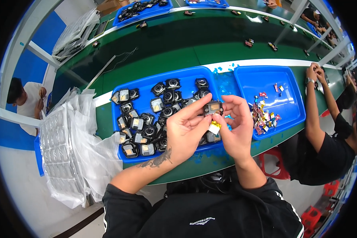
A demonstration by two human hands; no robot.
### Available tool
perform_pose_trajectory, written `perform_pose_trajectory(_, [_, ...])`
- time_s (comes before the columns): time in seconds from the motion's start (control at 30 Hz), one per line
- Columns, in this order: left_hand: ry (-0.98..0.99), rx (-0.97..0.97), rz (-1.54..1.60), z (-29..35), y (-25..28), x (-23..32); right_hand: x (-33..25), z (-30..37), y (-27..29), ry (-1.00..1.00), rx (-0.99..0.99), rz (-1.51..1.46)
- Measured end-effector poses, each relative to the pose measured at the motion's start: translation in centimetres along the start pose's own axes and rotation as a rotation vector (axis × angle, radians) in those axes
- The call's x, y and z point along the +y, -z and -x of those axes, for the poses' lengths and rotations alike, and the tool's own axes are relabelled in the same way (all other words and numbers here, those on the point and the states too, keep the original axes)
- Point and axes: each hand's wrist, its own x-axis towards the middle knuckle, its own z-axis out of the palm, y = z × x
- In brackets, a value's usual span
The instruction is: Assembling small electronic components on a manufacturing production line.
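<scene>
Between my two hands I hold a small black watch case (213, 107), its open inner side facing up. My left hand (185, 129) grips its left edge with fingers and thumb. The right hand (238, 126) has its fingers bent around the other side, and both thumbs meet at the near edge. Just below the case, a small white and yellow part (214, 127), which looks like a battery, sits at the thumbs; whether it is joined to the case cannot be made out. Under my left hand is a blue tray (119, 115) of several similar black cases.
A second blue tray (293, 99) on the right holds a heap of small battery-and-board parts (262, 119). Blue scraps (226, 83) lie between the trays. Plastic-wrapped clear trays (61, 148) stand at the left. Beyond is a green conveyor (162, 57); a co-worker's arms (319, 107) are on the right.
</scene>
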Motion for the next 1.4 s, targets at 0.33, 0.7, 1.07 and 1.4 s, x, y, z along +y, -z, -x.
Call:
perform_pose_trajectory(0.33, [-0.582, 0.048, -0.498, -0.5, 2.5, 8.0, 2.0, -15.7, 0.8, -0.234, -0.255, 0.075])
perform_pose_trajectory(0.7, [-0.875, -0.043, -0.523, 9.3, 2.1, 18.1, 14.0, -27.0, 0.9, -0.241, -0.180, 0.484])
perform_pose_trajectory(1.07, [-1.155, -0.167, -0.875, 10.9, 6.9, 20.4, 9.9, -23.7, -1.2, 0.021, -0.074, 0.686])
perform_pose_trajectory(1.4, [-1.173, 0.388, -0.750, 8.6, 8.1, 19.1, 3.8, -8.3, -13.1, 0.548, -0.927, 0.954])
